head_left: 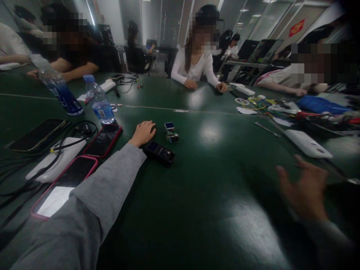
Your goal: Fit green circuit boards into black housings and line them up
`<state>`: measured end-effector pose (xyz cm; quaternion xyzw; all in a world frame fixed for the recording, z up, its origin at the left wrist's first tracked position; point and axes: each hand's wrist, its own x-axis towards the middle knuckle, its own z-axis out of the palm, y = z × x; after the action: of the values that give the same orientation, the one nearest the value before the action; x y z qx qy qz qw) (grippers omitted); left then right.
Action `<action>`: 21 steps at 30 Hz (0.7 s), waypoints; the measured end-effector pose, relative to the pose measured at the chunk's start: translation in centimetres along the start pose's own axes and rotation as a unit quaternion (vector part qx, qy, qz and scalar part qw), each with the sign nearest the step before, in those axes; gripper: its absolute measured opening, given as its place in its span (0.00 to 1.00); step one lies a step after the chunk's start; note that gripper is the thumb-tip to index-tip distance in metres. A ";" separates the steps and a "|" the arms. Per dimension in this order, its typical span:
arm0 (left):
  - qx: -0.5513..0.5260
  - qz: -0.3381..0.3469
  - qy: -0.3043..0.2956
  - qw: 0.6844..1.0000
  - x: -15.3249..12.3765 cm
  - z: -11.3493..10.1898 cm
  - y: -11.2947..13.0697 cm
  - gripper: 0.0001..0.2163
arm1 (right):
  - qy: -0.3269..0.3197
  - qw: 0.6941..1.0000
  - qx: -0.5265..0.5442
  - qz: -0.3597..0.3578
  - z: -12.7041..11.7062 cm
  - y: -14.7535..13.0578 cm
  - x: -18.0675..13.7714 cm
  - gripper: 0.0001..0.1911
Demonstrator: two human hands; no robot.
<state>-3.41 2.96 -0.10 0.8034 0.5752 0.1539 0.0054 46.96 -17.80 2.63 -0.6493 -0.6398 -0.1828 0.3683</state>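
Small circuit board (pixel 171 134) should be handled by its edges, kept clear of the black device case (pixel 159 151) lying near it on the green table (pixel 202 187). Left hand (pixel 143 133) is laid palm-down beside both, fingers loosely extended, nothing seen gripped. Right hand (pixel 306 187), blurred, is spread wide, apparently empty, near the white power bank (pixel 308 144).

Right hand (pixel 305 189) is pretty blurry, ngl. Left sleeve (pixel 97 200) runs off the bottom edge and hides part of the pink phone (pixel 77 170) too.
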 end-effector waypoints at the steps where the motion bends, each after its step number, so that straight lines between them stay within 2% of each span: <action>1: 0.000 0.001 -0.001 1.000 0.0 0.0 0.0 0.22 | -0.051 0.998 0.036 -0.026 1.7 -2.2 0.7 0.38; 2: 0.000 0.002 0.000 1.000 0.0 0.1 -0.1 0.22 | -0.109 0.989 0.081 -0.056 3.6 -4.9 1.2 0.34; 4: 0.000 0.003 0.002 1.000 0.1 0.2 -0.1 0.22 | -0.184 0.966 0.142 -0.113 7.4 -11.1 2.1 0.28; 7: -0.001 0.003 0.007 1.000 0.2 0.4 -0.2 0.21 | -0.226 0.945 0.187 -0.145 12.6 -19.6 2.9 0.28; 9: -0.001 0.002 0.008 1.000 0.2 0.5 -0.2 0.21 | -0.226 0.943 0.196 -0.145 15.2 -23.2 3.5 0.31; 11: 0.000 0.000 0.009 1.000 0.3 0.5 -0.2 0.21 | -0.227 0.943 0.206 -0.130 16.8 -24.8 4.0 0.28; 13: 0.001 0.002 0.011 1.000 0.3 0.5 -0.2 0.21 | -0.225 0.940 0.227 -0.117 17.7 -25.0 4.3 0.24; 18: 0.000 0.002 0.009 1.000 0.3 0.5 -0.3 0.21 | -0.187 0.930 0.312 -0.050 17.7 -23.9 4.4 0.17; 21: 0.003 0.005 0.012 1.000 0.3 0.5 -0.2 0.21 | -0.182 0.927 0.329 -0.002 18.0 -23.6 4.5 0.16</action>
<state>-3.42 3.39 -0.55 0.8042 0.5720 0.1616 -0.0046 20.52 -3.97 -0.28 -0.5127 -0.7213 0.1584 0.4380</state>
